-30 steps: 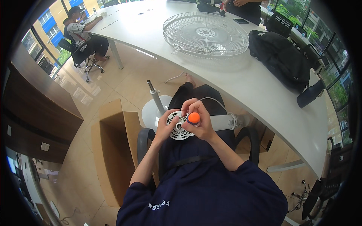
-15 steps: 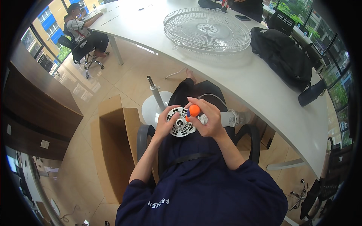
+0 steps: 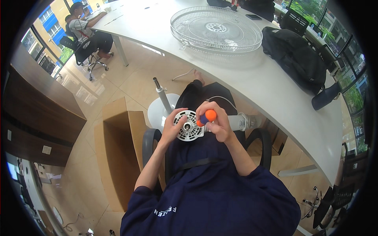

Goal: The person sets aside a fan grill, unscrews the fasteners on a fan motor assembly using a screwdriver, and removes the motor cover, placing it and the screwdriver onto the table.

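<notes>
Holding white vented housing [image 3: 188, 127] in left hand [image 3: 172, 128]; right hand [image 3: 220, 121] grips orange-and-blue tool handle [image 3: 204, 117]. Tip might slip if unclamped housing twists.

"Item one?"
"Round white housing [image 3: 191, 135], one piece. Radial slots ring a central hub with a dark middle. Slotted face up, held at its left rim by the left hand [image 3: 171, 128]."
"Item two?"
"Tool handle [image 3: 204, 118], orange and dark blue, orange rounded end uppermost. Tilted, gripped in the right hand [image 3: 217, 124], lower end near the housing's right rim. Tip: cannot be made out."
</notes>
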The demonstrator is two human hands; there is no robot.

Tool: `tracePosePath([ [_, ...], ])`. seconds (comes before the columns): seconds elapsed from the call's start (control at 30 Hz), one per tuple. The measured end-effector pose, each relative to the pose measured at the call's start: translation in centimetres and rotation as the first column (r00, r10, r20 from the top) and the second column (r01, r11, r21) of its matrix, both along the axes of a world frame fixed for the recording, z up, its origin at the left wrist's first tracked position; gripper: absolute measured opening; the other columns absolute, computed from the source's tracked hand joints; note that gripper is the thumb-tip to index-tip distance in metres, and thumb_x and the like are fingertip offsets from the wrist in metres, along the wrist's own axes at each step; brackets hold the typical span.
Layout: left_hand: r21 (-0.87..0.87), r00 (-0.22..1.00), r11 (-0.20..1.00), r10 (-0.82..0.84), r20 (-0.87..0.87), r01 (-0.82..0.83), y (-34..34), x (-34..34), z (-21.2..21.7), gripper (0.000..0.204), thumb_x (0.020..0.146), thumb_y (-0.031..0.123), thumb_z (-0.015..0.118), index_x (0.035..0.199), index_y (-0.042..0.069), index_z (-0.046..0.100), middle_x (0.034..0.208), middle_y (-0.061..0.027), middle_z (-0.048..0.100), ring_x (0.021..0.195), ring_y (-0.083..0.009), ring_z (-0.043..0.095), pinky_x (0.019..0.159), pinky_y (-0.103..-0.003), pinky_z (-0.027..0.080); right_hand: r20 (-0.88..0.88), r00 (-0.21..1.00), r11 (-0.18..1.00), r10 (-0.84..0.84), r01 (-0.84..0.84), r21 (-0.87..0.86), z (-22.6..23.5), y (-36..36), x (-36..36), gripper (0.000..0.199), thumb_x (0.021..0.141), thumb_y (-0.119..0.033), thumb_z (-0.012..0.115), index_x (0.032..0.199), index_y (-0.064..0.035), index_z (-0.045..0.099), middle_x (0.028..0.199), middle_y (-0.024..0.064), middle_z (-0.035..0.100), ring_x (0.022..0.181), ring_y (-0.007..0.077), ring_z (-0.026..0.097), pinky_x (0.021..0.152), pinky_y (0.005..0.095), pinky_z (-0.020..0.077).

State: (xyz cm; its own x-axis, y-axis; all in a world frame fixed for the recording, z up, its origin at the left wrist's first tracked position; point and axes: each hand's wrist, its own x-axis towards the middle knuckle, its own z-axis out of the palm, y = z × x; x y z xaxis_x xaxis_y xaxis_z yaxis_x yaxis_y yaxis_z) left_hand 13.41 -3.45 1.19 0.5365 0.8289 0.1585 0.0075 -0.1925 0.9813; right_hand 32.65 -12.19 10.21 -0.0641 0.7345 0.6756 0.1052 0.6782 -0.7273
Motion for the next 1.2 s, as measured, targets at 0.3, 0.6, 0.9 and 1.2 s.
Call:
tracePosePath([
  [0.3, 0.031, 1.000, 0.999, 0.008, -0.004, -0.008, 0.0, 0.0, -0.1, 0.040, 0.098, 0.025, 0.065, 0.129, 0.001, 0.063, 0.111, -0.0128, 0.072, 0.100, -0.0169, 0.068, 0.089, -0.032, 0.053, -0.335, 0.899, 0.926, 0.283, -0.347, -0.148, -0.5, 0.3, -0.6, 0.046, 0.093, -0.038, 0.075, 0.115, -0.0044, 0.051, 0.098, 0.0084, 0.058, 0.086, 0.0145, 0.056, 0.083, 0.0316, 0.0488],
  [0.6, 0.003, 1.000, 1.000, 0.000, 0.006, 0.000, 0.0, -0.2, -0.4, 0.040, 0.098, 0.026, 0.065, 0.129, 0.001, 0.063, 0.112, -0.0124, 0.072, 0.101, -0.0166, 0.068, 0.089, -0.032, 0.053, -0.538, 0.789, 0.833, 0.298, -0.490, -0.257, 0.9, -0.1, 0.6, 0.043, 0.093, -0.016, 0.070, 0.128, 0.0038, 0.056, 0.098, 0.0085, 0.061, 0.086, 0.0137, 0.058, 0.080, 0.0293, 0.0486],
  [0.9, -0.007, 1.000, 1.000, 0.007, 0.002, -0.007, 0.0, -0.1, 0.0, 0.039, 0.098, 0.025, 0.065, 0.129, 0.001, 0.063, 0.108, -0.0110, 0.073, 0.098, -0.0156, 0.069, 0.088, -0.031, 0.053, -0.572, 0.793, 0.968, 0.210, -0.250, 0.009, -0.2, 1.0, 0.7, 0.014, 0.094, -0.005, 0.063, 0.092, -0.0029, 0.049, 0.079, 0.0087, 0.055, 0.065, 0.0116, 0.051, 0.062, 0.0273, 0.0448],
  [1.2, -0.005, 1.000, 1.000, 0.004, 0.017, -0.004, 0.0, 0.1, -0.2, 0.040, 0.097, 0.024, 0.065, 0.129, 0.000, 0.063, 0.109, -0.0116, 0.073, 0.098, -0.0159, 0.069, 0.089, -0.031, 0.053, -0.444, 0.890, 0.991, 0.100, -0.131, -0.040, -1.2, 3.1, -1.8, 0.011, 0.088, 0.000, 0.063, 0.089, -0.0030, 0.053, 0.080, 0.0089, 0.061, 0.069, 0.0103, 0.053, 0.064, 0.0245, 0.0432],
])
